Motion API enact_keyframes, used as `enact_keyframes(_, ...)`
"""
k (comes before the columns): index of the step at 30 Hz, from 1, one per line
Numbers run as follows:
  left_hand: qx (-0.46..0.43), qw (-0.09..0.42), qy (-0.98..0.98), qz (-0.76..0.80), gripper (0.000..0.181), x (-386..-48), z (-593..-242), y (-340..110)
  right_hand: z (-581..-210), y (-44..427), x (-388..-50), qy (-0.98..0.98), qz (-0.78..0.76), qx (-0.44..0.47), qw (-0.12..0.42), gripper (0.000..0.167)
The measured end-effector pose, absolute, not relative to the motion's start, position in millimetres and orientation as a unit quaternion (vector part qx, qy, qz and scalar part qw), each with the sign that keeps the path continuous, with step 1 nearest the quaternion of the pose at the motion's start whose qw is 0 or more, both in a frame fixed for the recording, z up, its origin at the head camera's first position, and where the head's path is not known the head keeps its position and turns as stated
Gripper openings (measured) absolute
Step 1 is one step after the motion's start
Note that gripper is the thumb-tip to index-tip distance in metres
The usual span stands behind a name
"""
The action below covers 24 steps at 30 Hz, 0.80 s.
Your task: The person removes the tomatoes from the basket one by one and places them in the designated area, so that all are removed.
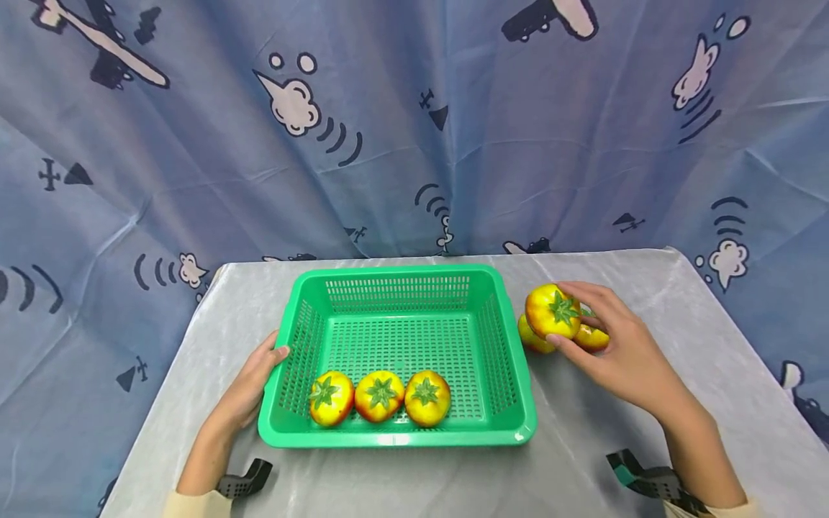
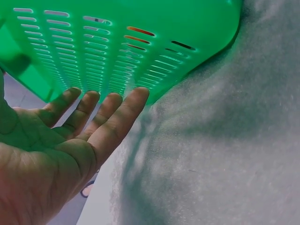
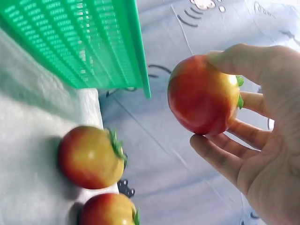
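My right hand (image 1: 624, 352) holds a yellow-and-red tomato (image 1: 553, 311) with a green star-shaped top, pinched between thumb and fingers. It is raised right of the green plastic basket (image 1: 396, 439), above two more tomatoes (image 1: 534, 337) on the table. The right wrist view shows the held tomato (image 3: 201, 96) apart from the two lower ones (image 3: 91, 157). At the basket's left side, my left hand (image 1: 251, 378) grips the rim, thumb over its edge. In the left wrist view its fingers (image 2: 117, 124) reach against the slotted outer wall. Three tomatoes (image 1: 379, 396) form a row along the basket's near side.
The table (image 1: 414, 482) has a pale grey cover. A blue curtain (image 1: 388, 144) with printed planes and clouds hangs behind it and down its sides. Each wrist wears a dark strapped device (image 1: 246, 480). The basket's raised right wall (image 3: 108, 47) stands beside the loose tomatoes.
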<state>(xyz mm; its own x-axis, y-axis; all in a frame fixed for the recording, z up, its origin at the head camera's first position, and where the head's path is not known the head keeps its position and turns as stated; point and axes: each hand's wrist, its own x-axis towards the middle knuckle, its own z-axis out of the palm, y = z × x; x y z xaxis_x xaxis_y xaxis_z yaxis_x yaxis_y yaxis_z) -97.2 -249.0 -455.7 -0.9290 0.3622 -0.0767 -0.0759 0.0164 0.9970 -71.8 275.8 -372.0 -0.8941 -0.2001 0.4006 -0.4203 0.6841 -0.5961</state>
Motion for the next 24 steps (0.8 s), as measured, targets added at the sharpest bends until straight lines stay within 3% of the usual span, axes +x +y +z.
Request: enact_keyframes(24, 0.086, 0.159, 0.698, 0.693, 0.062, -98, -457, -248, -393, 347, -87, -0.921, 0.348, 0.101, 0.147, 0.075)
